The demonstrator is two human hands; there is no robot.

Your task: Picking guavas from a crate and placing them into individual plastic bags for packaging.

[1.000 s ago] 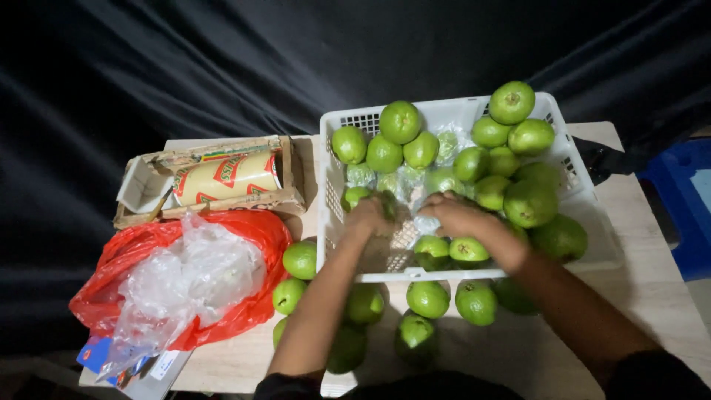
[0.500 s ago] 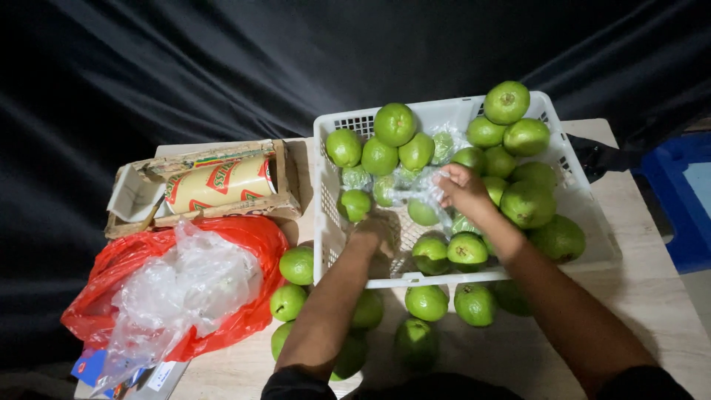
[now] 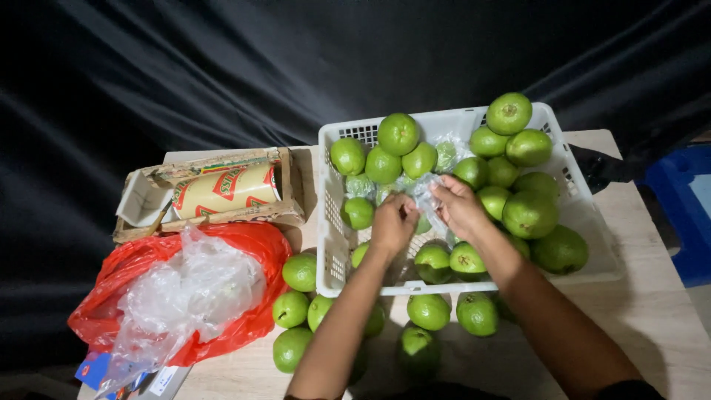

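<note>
A white plastic crate holds several green guavas, some of them in thin clear plastic wrap. Both my hands are inside the crate, near its middle. My left hand is curled with its fingers pinching at the clear wrap. My right hand grips the same piece of wrap from the right side. Whether a guava sits inside that wrap is hidden by my fingers. More green guavas lie loose on the wooden table in front of the crate.
A red plastic bag with clear plastic bags on top lies at the left. Behind it is an open cardboard box holding a roll with a red-and-cream label. A blue object stands at the right edge. Black cloth hangs behind.
Both hands moved from the crate's front part toward its middle and came together on a piece of clear wrap. The camera view shifted slightly.
</note>
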